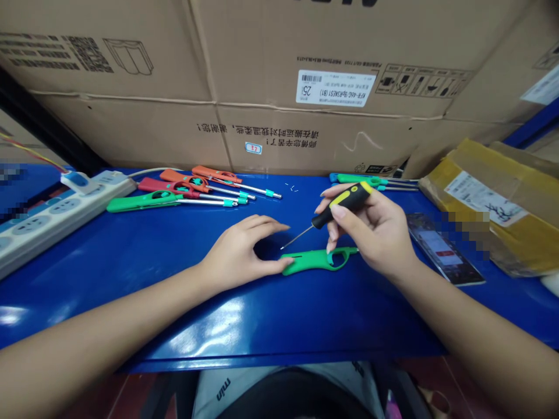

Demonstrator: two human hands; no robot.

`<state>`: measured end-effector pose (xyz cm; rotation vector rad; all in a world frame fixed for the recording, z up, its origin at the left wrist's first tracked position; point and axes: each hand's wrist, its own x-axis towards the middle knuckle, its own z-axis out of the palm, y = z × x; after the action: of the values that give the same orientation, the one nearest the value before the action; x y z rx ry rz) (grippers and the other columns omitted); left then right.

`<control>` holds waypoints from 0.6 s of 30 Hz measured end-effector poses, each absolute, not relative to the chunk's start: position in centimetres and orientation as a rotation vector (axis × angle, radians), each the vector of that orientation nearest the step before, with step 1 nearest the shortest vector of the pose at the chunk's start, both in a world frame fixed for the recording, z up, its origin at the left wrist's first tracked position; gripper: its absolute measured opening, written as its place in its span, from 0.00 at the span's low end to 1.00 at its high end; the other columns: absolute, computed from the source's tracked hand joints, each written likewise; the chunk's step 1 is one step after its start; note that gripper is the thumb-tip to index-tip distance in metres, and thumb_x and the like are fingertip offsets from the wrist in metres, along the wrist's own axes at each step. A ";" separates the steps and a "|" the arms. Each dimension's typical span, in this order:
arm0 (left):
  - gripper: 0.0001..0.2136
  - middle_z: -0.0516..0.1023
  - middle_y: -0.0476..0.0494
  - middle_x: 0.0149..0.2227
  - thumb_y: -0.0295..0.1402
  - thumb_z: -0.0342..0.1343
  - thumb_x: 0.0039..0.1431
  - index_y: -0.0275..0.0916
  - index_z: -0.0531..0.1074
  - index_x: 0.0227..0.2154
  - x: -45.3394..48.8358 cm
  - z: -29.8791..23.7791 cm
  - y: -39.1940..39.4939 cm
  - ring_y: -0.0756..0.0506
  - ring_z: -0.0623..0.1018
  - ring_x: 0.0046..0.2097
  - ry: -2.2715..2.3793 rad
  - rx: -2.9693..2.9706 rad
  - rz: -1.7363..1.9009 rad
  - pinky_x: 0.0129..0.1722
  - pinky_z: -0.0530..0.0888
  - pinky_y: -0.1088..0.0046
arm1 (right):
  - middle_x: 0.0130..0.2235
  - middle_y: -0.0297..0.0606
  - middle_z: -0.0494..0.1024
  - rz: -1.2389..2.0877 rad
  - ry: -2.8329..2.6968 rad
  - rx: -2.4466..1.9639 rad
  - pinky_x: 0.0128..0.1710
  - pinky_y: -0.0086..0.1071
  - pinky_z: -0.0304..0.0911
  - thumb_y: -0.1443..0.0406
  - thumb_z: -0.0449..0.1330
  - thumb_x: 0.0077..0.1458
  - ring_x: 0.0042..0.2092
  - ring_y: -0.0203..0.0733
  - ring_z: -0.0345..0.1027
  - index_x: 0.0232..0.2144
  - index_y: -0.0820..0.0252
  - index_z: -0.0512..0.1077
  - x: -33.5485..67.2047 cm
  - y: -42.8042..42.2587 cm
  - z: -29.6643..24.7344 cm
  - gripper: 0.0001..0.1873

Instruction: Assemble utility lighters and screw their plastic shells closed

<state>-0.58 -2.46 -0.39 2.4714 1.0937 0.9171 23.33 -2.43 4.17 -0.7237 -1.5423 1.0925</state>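
Note:
A green gas lighter [304,263] lies flat on the blue table in front of me, its trigger loop towards the right. The far end of its rod is hidden behind my right hand. My left hand [242,250] is open beside its left end; the thumb tip touches the handle while the other fingers arch away from it. In my right hand [378,227] is a black and yellow screwdriver [345,205], gripped by the handle. Its thin shaft slants down to the left, and the tip is just above the lighter's left end.
Several green, red and orange lighters [174,186] lie at the back left, by a white power strip [56,215]. More green lighters [364,179] are at the back right. A phone [445,250] and a taped parcel [489,198] sit rightward. A large cardboard box [262,75] stands behind.

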 end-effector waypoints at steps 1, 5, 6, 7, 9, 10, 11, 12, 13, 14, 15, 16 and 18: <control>0.26 0.80 0.40 0.50 0.46 0.68 0.55 0.39 0.75 0.54 -0.6 -0.3 -2.5 0.40 0.79 0.50 1.098 2.468 0.891 0.52 0.76 0.63 | 0.38 0.36 0.78 1.050 -1.543 -0.734 0.21 0.28 0.75 0.59 0.65 0.61 0.24 0.31 0.69 0.43 0.58 0.72 23.3 -2.5 4.2 0.12; 0.26 0.81 0.41 0.48 0.46 0.68 0.54 0.40 0.76 0.53 -0.4 -0.2 -2.6 0.39 0.78 0.50 0.968 2.509 0.718 0.54 0.74 0.60 | 0.35 0.33 0.77 0.940 -1.558 -0.751 0.18 0.26 0.70 0.56 0.64 0.62 0.22 0.29 0.67 0.43 0.57 0.72 23.3 -2.3 4.2 0.12; 0.22 0.81 0.42 0.47 0.44 0.67 0.55 0.40 0.78 0.50 -0.4 -0.2 -2.6 0.40 0.78 0.49 0.929 2.515 0.696 0.54 0.74 0.60 | 0.35 0.33 0.77 0.925 -1.566 -0.752 0.18 0.26 0.69 0.55 0.64 0.62 0.22 0.29 0.67 0.43 0.56 0.72 23.3 -2.3 4.1 0.13; 0.18 0.81 0.43 0.46 0.42 0.67 0.57 0.41 0.79 0.48 -0.3 -0.3 -2.7 0.41 0.78 0.49 0.901 2.515 0.690 0.53 0.73 0.61 | 0.35 0.33 0.77 0.914 -1.576 -0.753 0.17 0.26 0.68 0.54 0.64 0.62 0.21 0.29 0.67 0.43 0.56 0.71 23.3 -2.3 4.0 0.14; 0.13 0.81 0.44 0.44 0.39 0.65 0.59 0.41 0.81 0.45 0.0 -0.5 -2.7 0.42 0.78 0.47 0.872 2.498 0.716 0.51 0.73 0.63 | 0.34 0.33 0.77 0.900 -1.602 -0.748 0.17 0.26 0.67 0.53 0.63 0.62 0.21 0.30 0.66 0.44 0.55 0.71 23.2 -2.4 3.9 0.15; 0.12 0.81 0.44 0.43 0.39 0.65 0.59 0.41 0.81 0.44 0.1 -0.6 -2.8 0.43 0.78 0.46 0.864 2.489 0.729 0.50 0.73 0.63 | 0.34 0.34 0.77 0.898 -1.614 -0.741 0.17 0.26 0.66 0.53 0.63 0.62 0.22 0.30 0.66 0.44 0.55 0.71 23.2 -2.6 3.9 0.15; 0.12 0.81 0.44 0.43 0.40 0.66 0.59 0.41 0.81 0.44 0.3 -0.7 -2.8 0.43 0.77 0.46 0.858 2.485 0.738 0.50 0.73 0.63 | 0.34 0.34 0.77 0.900 -1.627 -0.728 0.17 0.26 0.65 0.54 0.63 0.63 0.22 0.30 0.66 0.44 0.55 0.71 23.1 -2.7 3.9 0.14; 0.13 0.81 0.44 0.42 0.41 0.66 0.59 0.41 0.81 0.44 0.4 -0.8 -2.9 0.43 0.77 0.45 0.855 2.484 0.743 0.50 0.73 0.63 | 0.34 0.34 0.77 0.906 -1.639 -0.714 0.17 0.26 0.65 0.55 0.63 0.63 0.22 0.30 0.66 0.45 0.56 0.72 23.1 -2.8 3.8 0.13; 0.14 0.81 0.44 0.42 0.42 0.67 0.58 0.40 0.81 0.44 0.5 -0.9 -2.9 0.43 0.77 0.45 0.853 2.485 0.747 0.49 0.73 0.63 | 0.34 0.34 0.77 0.914 -1.652 -0.699 0.17 0.26 0.64 0.56 0.63 0.63 0.22 0.30 0.66 0.45 0.56 0.72 23.1 -3.0 3.8 0.13; 0.15 0.81 0.44 0.42 0.42 0.67 0.58 0.40 0.81 0.44 0.5 -1.0 -2.9 0.43 0.77 0.45 0.854 2.487 0.750 0.49 0.73 0.62 | 0.35 0.34 0.77 0.925 -1.666 -0.686 0.18 0.26 0.64 0.57 0.63 0.63 0.23 0.30 0.66 0.46 0.56 0.72 23.1 -3.1 3.8 0.12; 0.15 0.81 0.44 0.42 0.43 0.67 0.58 0.40 0.81 0.44 0.5 -1.1 -2.9 0.43 0.77 0.44 0.857 2.489 0.754 0.49 0.73 0.63 | 0.35 0.34 0.77 0.938 -1.679 -0.675 0.18 0.25 0.63 0.58 0.63 0.63 0.23 0.29 0.66 0.46 0.56 0.72 23.1 -3.2 3.8 0.12; 0.15 0.81 0.44 0.42 0.43 0.68 0.57 0.40 0.81 0.44 0.6 -1.1 -2.9 0.43 0.77 0.44 0.861 2.490 0.758 0.48 0.73 0.63 | 0.35 0.34 0.77 0.953 -1.693 -0.669 0.19 0.25 0.63 0.58 0.63 0.63 0.24 0.29 0.66 0.46 0.56 0.73 23.1 -3.3 3.7 0.12; 0.16 0.81 0.44 0.42 0.43 0.68 0.57 0.40 0.81 0.44 0.6 -1.1 -3.0 0.43 0.77 0.44 0.866 2.493 0.764 0.48 0.73 0.63 | 0.37 0.35 0.77 0.983 -1.709 -0.670 0.20 0.25 0.64 0.59 0.64 0.63 0.25 0.30 0.67 0.47 0.56 0.73 23.2 -3.5 3.6 0.12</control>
<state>0.56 -2.97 -1.14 2.4929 0.8660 0.7638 23.23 -3.49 3.62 -0.6699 -1.7088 0.9832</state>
